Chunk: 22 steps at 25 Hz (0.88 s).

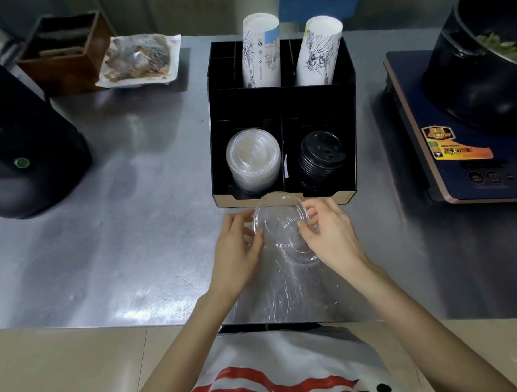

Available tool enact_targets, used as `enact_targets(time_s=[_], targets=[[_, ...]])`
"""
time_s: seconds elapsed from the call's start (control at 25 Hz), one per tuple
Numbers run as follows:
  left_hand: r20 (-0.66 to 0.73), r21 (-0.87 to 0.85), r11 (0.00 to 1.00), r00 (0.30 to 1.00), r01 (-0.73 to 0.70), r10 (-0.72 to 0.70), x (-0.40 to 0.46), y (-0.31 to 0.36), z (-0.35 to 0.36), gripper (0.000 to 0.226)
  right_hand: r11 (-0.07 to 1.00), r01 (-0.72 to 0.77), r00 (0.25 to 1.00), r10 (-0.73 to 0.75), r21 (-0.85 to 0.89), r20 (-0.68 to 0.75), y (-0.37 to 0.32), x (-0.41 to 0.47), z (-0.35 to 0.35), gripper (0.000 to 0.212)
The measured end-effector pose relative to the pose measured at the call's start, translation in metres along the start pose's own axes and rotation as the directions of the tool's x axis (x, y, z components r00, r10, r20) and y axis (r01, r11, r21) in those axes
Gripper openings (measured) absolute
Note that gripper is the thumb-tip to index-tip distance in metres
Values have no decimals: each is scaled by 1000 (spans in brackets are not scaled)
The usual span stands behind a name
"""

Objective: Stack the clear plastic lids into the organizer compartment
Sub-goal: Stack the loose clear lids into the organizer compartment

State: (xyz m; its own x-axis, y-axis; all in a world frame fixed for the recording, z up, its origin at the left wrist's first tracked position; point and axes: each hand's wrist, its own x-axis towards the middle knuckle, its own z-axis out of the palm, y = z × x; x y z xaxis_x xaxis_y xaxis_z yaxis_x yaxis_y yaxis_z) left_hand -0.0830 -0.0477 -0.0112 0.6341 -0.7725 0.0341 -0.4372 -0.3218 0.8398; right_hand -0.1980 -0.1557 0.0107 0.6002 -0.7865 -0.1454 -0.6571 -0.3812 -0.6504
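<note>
A clear plastic lid (280,220) is held tilted just in front of the black organizer (216,138). My left hand (238,247) pinches its left rim and my right hand (331,232) grips its right rim. Below it, more clear lids (304,254) lie on a crinkled clear plastic bag (288,292) on the steel counter. In the organizer's front left compartment stands a stack of clear lids (253,159). A stack of black lids (321,159) fills the front right compartment.
Two stacks of printed paper cups (261,56) (319,52) stand in the organizer's back row. An induction cooker (456,145) with a black pot (479,67) sits at the right. A black appliance (21,141), a wooden box (61,53) and a wrapped food tray (140,60) are at the left.
</note>
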Motion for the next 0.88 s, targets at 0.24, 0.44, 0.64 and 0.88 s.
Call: enact_targets(time_s=[0.24, 0.44, 0.64, 0.88], targets=[[-61, -10, 999, 997, -44, 44, 16, 5, -15, 35, 996, 83, 996, -82, 19, -44, -20, 13, -8, 37], [-105, 31, 996, 991, -83, 86, 38, 11, -28, 37, 989, 142, 989, -140, 31, -55, -35, 30, -14, 43], [-124, 62, 996, 990, -66, 73, 58, 17, -35, 37, 975, 215, 976, -212, 51, -59, -48, 53, -22, 42], [-124, 109, 994, 992, -10, 24, 81, 14, -30, 42, 982, 189, 982, -189, 23, -18, -56, 81, -24, 39]])
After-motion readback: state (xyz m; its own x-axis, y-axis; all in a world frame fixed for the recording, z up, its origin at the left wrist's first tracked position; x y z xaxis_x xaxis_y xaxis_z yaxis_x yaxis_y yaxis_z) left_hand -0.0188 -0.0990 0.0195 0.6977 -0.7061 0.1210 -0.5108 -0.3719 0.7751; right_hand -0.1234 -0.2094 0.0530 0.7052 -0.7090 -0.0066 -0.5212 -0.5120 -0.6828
